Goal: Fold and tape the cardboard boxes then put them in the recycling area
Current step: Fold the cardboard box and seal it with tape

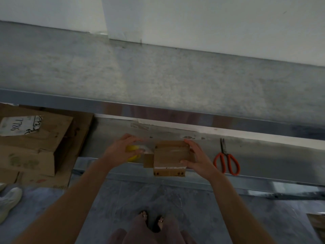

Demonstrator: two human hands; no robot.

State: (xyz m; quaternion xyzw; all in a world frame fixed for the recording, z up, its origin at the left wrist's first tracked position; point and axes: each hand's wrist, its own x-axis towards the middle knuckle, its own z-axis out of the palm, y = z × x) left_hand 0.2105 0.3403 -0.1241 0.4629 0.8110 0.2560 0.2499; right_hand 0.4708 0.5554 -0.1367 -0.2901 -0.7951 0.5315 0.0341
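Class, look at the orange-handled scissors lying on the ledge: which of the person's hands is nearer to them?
Right. The right hand holds the small cardboard box just left of the orange-handled scissors; the left hand, on the yellow tape roll, is beyond the box.

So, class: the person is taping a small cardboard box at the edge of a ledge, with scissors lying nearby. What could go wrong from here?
1. The small box overhangs the ledge edge; pulling tape could tip it to the floor.
2. The left hand holds the tape roll close beside the box, so the strip may twist or stick crooked.
3. The scissors lie near the ledge edge beside the right hand; a careless reach could knock them off.
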